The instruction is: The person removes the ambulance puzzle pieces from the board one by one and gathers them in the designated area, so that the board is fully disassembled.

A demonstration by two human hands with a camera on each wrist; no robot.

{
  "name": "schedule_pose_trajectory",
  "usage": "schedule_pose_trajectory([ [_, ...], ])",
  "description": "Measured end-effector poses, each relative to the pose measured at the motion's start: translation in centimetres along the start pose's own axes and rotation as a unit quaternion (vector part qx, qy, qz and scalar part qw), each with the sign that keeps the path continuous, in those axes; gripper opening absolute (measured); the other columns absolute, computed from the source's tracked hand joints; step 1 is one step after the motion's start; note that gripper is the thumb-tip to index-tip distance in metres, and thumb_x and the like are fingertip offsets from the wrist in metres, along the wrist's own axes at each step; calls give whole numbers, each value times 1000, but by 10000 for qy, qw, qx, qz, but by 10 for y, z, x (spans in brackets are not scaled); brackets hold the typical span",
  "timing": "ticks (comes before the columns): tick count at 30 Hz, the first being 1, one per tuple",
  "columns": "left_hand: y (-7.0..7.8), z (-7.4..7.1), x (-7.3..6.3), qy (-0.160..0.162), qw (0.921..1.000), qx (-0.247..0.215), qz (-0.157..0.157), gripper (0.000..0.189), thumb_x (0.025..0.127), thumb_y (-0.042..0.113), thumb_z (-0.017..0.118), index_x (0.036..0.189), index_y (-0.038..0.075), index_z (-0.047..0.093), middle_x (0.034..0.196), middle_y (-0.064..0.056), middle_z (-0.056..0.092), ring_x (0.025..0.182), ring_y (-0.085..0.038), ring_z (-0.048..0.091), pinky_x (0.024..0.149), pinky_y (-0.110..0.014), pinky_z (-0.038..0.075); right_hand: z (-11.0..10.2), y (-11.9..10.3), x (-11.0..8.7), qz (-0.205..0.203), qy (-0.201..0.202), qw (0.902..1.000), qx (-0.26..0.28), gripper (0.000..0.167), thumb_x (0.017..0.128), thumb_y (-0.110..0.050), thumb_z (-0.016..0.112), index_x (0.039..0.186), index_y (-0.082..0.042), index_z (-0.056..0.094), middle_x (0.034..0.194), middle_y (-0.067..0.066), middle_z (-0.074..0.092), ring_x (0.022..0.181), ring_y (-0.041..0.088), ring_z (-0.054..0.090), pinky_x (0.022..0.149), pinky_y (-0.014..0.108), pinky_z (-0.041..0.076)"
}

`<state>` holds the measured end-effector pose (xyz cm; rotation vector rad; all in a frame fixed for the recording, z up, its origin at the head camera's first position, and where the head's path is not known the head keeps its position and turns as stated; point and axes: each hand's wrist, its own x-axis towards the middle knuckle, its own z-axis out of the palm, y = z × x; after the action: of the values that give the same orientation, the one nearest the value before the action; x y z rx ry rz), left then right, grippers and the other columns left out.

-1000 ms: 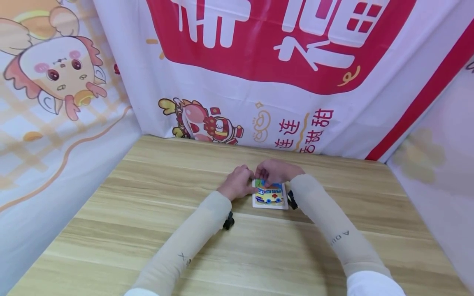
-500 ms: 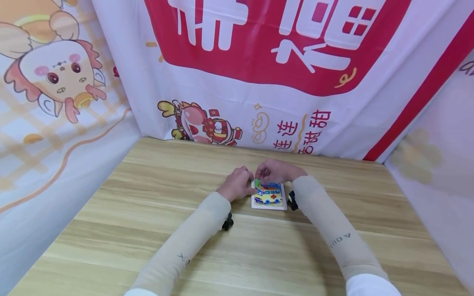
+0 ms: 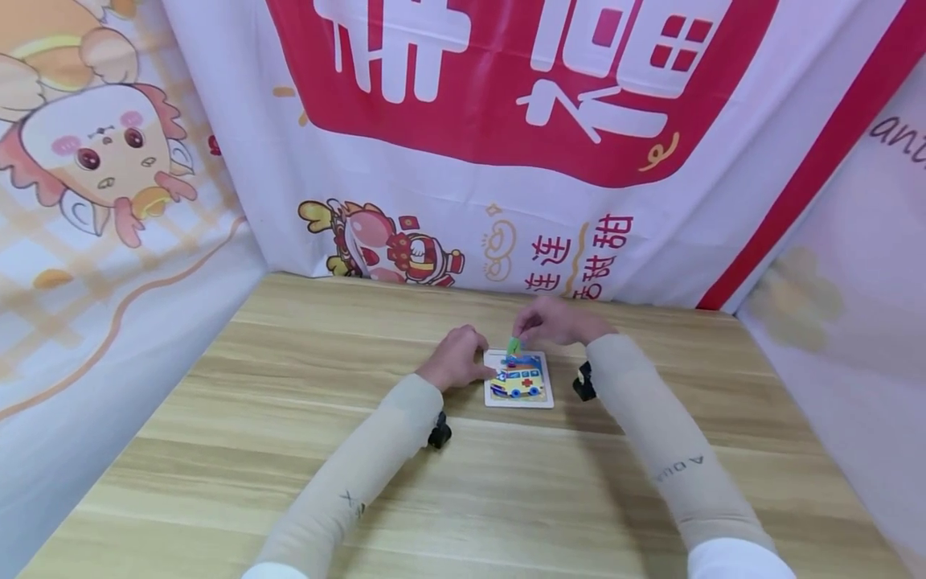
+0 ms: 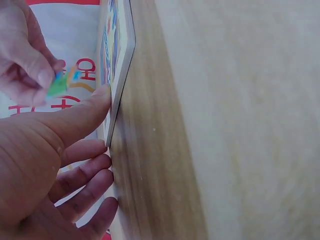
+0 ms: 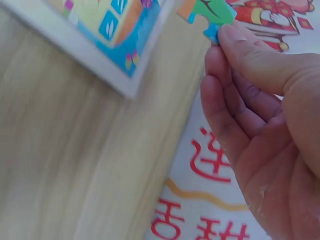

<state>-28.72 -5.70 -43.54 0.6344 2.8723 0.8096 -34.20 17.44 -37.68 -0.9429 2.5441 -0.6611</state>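
A small square jigsaw puzzle board (image 3: 547,392) with a white frame lies flat on the table, showing a yellow ambulance with a red cross. Part of its far-left area shows bare white. My left hand (image 3: 457,358) holds the board at its far-left corner; in the left wrist view the thumb (image 4: 82,117) rests on the rim and a finger touches the corner. Above the board's far edge, my right hand (image 3: 555,322) pinches a jigsaw piece (image 5: 212,12) between thumb and fingers. The piece is green with orange and blue parts, and raised off the board.
The wooden table (image 3: 362,338) extends around the board on all sides. Behind it hangs a white and red printed cloth (image 3: 463,193); further cloths hang at left and right. A black wrist camera (image 3: 439,432) sits under the left forearm, another (image 3: 583,382) by the right wrist.
My right hand has lifted the green jigsaw piece from the board's far-left area, moving up and slightly right, baring white there. The left hand keeps its place at the board's corner.
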Motion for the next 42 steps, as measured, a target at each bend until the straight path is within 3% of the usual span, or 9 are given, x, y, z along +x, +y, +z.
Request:
schedule_pose_trajectory([
  [8,-2,-2,1,67,9998,-67,-155,52,88,24,88,129,-3,71,127,-17,69,118,-29,62,111,-43,52,-18,13,-38,426,173,9989,-118,11,100,-4,68,104,-10,77,100,5,76,94,20,69,89,38,59],
  [16,-7,-4,1,-88,9997,-11,-212,51,88,22,87,130,-2,70,128,-16,68,118,-29,61,111,-43,51,-14,46,-66,768,-1,9967,-274,12,98,-4,70,101,-11,79,97,5,76,92,17,65,87,33,57],
  [25,-8,0,3,-254,9994,-115,-227,50,90,24,86,132,-1,70,129,-14,67,118,-27,60,112,-43,51,8,69,-73,1232,139,9919,-262,13,99,-8,71,101,-16,81,99,-1,77,94,14,65,92,38,58],
  [42,-2,2,6,-238,9996,-68,-130,50,91,25,85,133,1,70,129,-12,68,118,-26,61,111,-42,52,16,83,-80,1058,571,9926,-167,11,98,-8,74,98,-14,82,99,0,81,94,14,70,95,44,60],
])
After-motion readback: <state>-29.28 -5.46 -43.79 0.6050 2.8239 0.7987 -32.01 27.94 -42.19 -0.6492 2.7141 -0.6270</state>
